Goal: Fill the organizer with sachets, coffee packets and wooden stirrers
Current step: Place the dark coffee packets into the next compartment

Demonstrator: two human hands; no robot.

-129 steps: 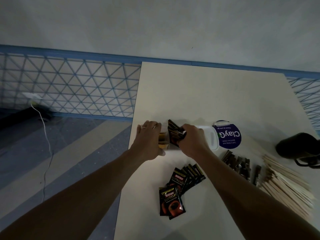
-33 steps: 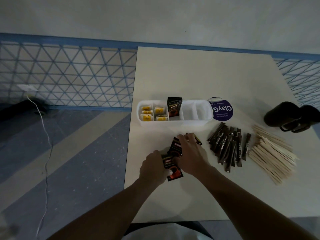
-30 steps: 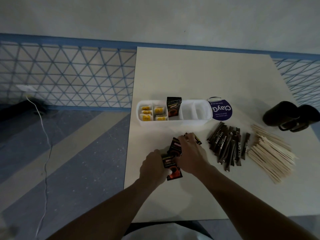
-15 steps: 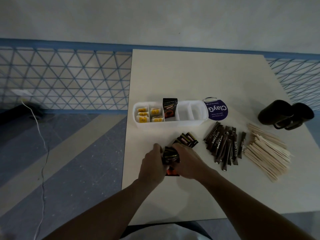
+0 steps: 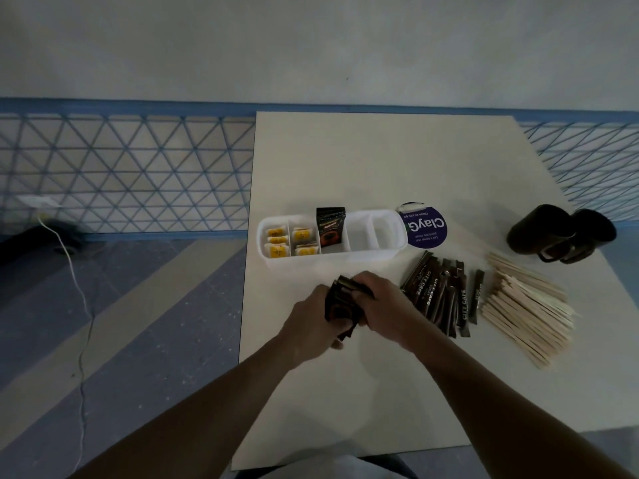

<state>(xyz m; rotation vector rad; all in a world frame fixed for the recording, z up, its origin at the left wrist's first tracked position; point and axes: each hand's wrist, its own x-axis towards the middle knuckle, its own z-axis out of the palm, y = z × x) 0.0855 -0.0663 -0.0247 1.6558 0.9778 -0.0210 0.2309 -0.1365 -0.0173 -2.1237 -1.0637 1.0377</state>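
Note:
A white organizer [image 5: 332, 259] with several compartments lies across the table's middle. Its two left compartments hold yellow sachets [image 5: 277, 240]; black coffee packets [image 5: 331, 226] stand upright in the third; the two right compartments look empty. In front of it, my left hand [image 5: 311, 323] and my right hand [image 5: 387, 305] together grip a gathered stack of black coffee packets [image 5: 340, 305] just above the table. Brown stick sachets [image 5: 442, 299] lie to the right, and beyond them a pile of wooden stirrers [image 5: 525, 312].
A round purple label [image 5: 425, 227] lies at the organizer's right end. Two dark mugs [image 5: 560, 233] lie on their sides at the table's right edge. The table [image 5: 380, 160] ends just left of my left hand; floor and a cable lie below.
The loose coffee packets that lay spread on the table have been gathered into one stack, now held between both hands and lifted slightly.

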